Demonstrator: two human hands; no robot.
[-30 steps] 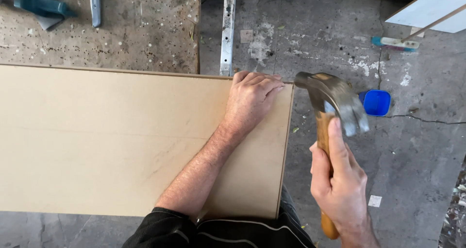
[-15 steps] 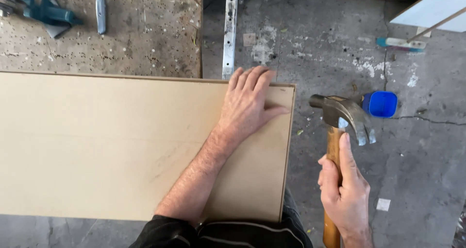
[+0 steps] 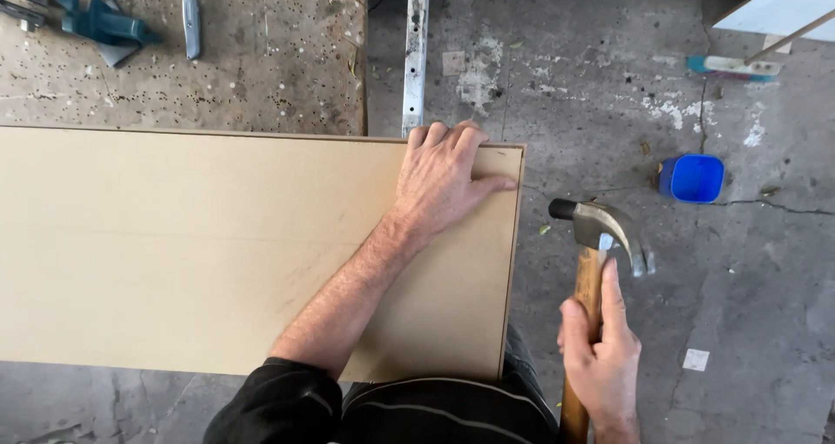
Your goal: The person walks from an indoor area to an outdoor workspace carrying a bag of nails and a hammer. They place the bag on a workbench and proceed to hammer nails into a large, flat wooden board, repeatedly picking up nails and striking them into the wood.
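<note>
This is a workshop. A scarred, paint-flecked counter at far left carries a teal power tool and a utility knife, a bare wooden board lies across it, and the stained, cracked concrete floor holds a blue tub at right.

Left hand flat on board; right hand grips hammer beside its edge.

Even, soft daylight throughout, with faint shadows, no glare and sharp focus everywhere.
</note>
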